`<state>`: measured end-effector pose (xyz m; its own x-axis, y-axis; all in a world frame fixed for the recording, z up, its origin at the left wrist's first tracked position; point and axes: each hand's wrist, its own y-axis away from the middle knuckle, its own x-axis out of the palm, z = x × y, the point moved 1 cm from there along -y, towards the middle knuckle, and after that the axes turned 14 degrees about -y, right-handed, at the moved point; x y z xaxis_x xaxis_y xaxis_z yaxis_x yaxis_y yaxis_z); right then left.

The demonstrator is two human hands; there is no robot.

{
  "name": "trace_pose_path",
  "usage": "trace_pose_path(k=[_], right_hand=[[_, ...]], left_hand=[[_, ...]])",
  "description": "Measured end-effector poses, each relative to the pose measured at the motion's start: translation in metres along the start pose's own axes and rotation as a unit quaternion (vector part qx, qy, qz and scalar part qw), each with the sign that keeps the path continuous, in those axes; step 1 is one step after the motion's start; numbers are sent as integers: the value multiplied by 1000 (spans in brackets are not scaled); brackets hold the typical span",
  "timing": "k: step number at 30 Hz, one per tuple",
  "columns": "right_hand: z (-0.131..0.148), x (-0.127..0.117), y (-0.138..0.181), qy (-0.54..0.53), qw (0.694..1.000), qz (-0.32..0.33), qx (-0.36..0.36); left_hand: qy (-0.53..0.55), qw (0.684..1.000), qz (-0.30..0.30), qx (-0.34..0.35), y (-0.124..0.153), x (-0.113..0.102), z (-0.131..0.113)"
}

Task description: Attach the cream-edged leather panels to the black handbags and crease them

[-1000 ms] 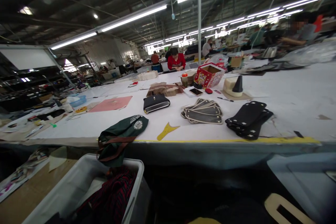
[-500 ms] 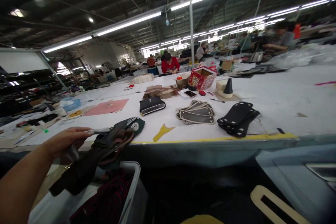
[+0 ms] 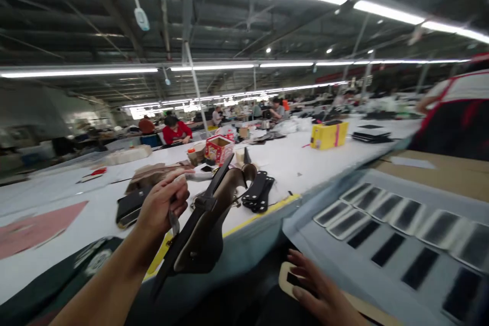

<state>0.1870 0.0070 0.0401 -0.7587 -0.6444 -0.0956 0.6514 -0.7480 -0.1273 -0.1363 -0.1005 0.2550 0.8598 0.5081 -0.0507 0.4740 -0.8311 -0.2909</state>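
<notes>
My left hand (image 3: 162, 209) is raised over the edge of the long white table (image 3: 328, 150), fingers closed round a dark brown leather piece with a black strap (image 3: 208, 226) and a thin silver pen-like thing. The piece hangs tilted, its top end curling near a stack of black leather panels (image 3: 260, 191). Low in the view, my right hand (image 3: 317, 293) lies with fingers stretched out on a tan flat cut-out (image 3: 286, 277). A black wallet-like pouch (image 3: 130, 207) lies on the table just left of my left hand.
To the right, a grey board (image 3: 382, 265) holds rows of dark rectangular pieces. A yellow box (image 3: 329, 135), a red printed box (image 3: 218, 148), a pink sheet (image 3: 32, 229) and a green bag (image 3: 72, 272) lie around. People work at far tables; a person in red and black stands at the right edge.
The view has swung to the right. My left hand came in, lifted the brown leather piece from the bag by the bin and raised it. My right hand has appeared on the tan cut-out.
</notes>
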Motion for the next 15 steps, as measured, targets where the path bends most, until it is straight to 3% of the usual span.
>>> trace_pose_path(k=[4,9,12,15], right_hand=[[27,20,-6,-136,991,-13,15],[53,-1,-4,-228,961,-155,4],[69,-16,-4,-269,932,-243,3],[77,-24,-13,-300,924,-232,50]], left_hand=[[57,997,41,-19,-13,58,27],[89,992,77,-41,-8,106,46],[107,991,81,-5,5,133,51],[75,990,97,68,26,160,56]])
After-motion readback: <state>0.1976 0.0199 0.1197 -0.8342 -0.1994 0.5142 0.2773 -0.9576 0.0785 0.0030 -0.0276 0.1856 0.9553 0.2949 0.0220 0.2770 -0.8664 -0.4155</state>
